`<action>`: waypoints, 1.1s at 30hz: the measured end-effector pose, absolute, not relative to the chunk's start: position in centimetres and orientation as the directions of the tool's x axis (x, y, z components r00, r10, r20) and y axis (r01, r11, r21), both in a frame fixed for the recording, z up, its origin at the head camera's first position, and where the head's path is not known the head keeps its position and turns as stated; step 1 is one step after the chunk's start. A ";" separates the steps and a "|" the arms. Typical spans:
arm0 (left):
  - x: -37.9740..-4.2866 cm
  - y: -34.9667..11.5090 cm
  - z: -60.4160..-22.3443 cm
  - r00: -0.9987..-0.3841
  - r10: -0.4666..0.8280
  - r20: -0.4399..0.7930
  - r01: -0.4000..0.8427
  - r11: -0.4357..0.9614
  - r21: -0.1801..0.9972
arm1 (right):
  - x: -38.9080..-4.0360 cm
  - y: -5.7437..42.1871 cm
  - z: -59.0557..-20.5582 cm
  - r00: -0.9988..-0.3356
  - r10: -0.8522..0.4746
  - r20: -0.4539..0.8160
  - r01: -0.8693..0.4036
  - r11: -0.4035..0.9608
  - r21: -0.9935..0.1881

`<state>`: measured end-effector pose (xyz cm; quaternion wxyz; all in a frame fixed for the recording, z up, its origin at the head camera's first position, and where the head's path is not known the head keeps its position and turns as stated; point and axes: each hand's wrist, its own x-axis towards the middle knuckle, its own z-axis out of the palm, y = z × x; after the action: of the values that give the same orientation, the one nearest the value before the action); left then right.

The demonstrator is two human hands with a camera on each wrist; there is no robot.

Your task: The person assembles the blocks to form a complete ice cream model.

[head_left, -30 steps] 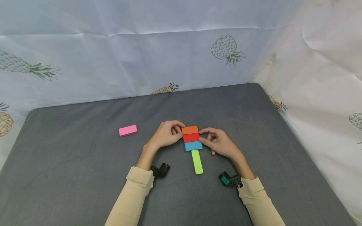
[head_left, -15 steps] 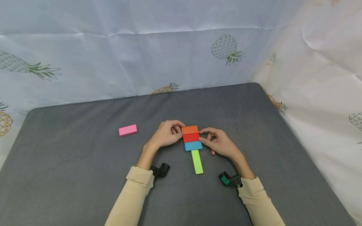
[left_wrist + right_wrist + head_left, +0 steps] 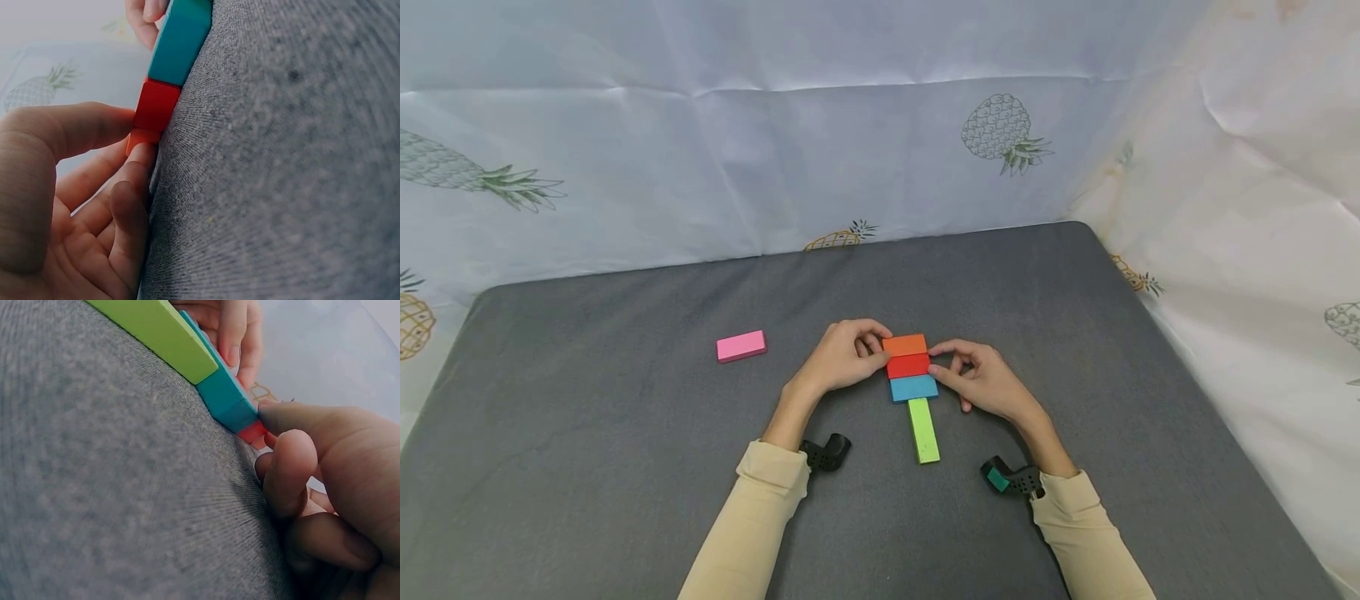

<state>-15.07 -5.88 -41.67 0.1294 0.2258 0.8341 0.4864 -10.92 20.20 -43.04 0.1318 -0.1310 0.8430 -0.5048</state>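
Note:
In the head view, an orange block (image 3: pixel 905 345), a red block (image 3: pixel 908 365) and a blue block (image 3: pixel 913 388) lie side by side in a stack-like row. A light green block (image 3: pixel 923 430) runs lengthwise from the blue block's near side. My left hand (image 3: pixel 847 354) touches the left ends of the orange and red blocks with forefinger and thumb. Opposite it, my right hand (image 3: pixel 976 375) has its forefinger and thumb at their right ends. The left wrist view shows the left thumb (image 3: pixel 94 128) against the red block's end.
A pink block (image 3: pixel 741 346) lies apart on the left of the grey cloth-covered table (image 3: pixel 625 467). White pineapple-print cloth (image 3: pixel 880 150) hangs along the back and right edges. Black wrist cameras (image 3: pixel 826 452) jut inward from both wrists.

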 end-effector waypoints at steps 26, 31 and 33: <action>-14.7 -5.7 -41.6 -0.871 0.491 -0.015 0.232 0.438 0.869 | -13.4 20.1 -42.8 -0.919 -0.386 -0.076 -0.115 0.447 -0.887; -14.6 -5.8 -41.6 -0.870 0.492 -0.017 0.233 0.441 0.867 | -13.4 20.0 -42.9 -0.919 -0.387 -0.074 -0.113 0.439 -0.891; -14.6 -5.9 -41.6 -0.870 0.493 -0.018 0.232 0.442 0.866 | -13.5 20.0 -43.0 -0.919 -0.388 -0.074 -0.113 0.438 -0.892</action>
<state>-14.62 -5.88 -41.61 0.1354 0.2164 0.8382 0.4819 -13.47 20.03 -42.97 0.1353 -0.1498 0.8370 -0.5087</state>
